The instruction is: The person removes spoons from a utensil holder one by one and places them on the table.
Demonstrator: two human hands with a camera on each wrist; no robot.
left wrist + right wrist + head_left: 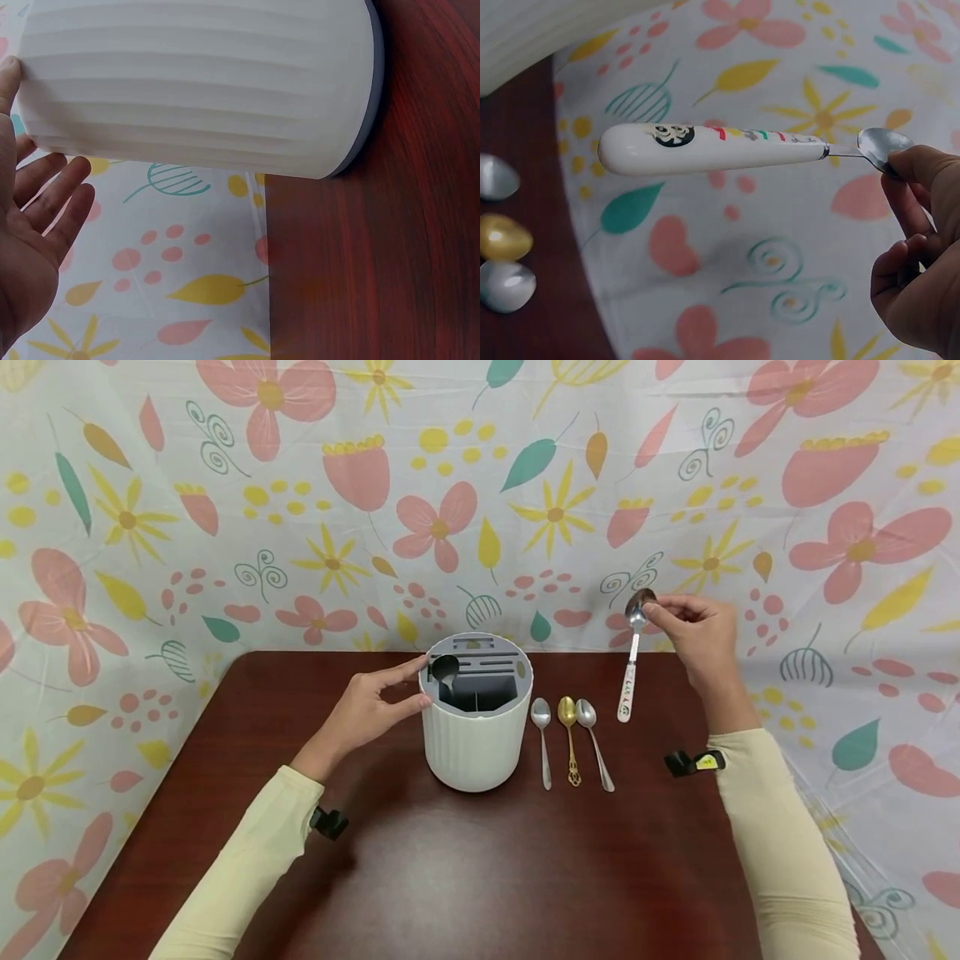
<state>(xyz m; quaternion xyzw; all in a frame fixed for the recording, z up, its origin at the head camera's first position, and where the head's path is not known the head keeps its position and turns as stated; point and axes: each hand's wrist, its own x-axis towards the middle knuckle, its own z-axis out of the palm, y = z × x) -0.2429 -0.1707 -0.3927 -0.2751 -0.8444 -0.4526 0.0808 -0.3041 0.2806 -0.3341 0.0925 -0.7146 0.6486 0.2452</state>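
In the head view my right hand (701, 631) pinches a spoon (630, 672) by its steel bowl, between thumb and fingers. Its white handle, with a cartoon face and coloured letters, hangs down above the table. My left hand (371, 706) touches the rim of a white ribbed utensil holder (476, 747), thumb and fingers extended along its left side. The holder has a grey slotted top, and a black spoon (446, 668) stands in it near those fingers. In the left wrist view the other fingers (64, 195) are spread loosely beside the holder's wall.
Right of the holder lie a silver spoon (541, 714), a gold spoon (567, 714) with an ornate handle, and another silver spoon (587, 714), bowls away from me. The dark wooden table (450, 885) meets a flowered cloth (555, 468) at its back edge.
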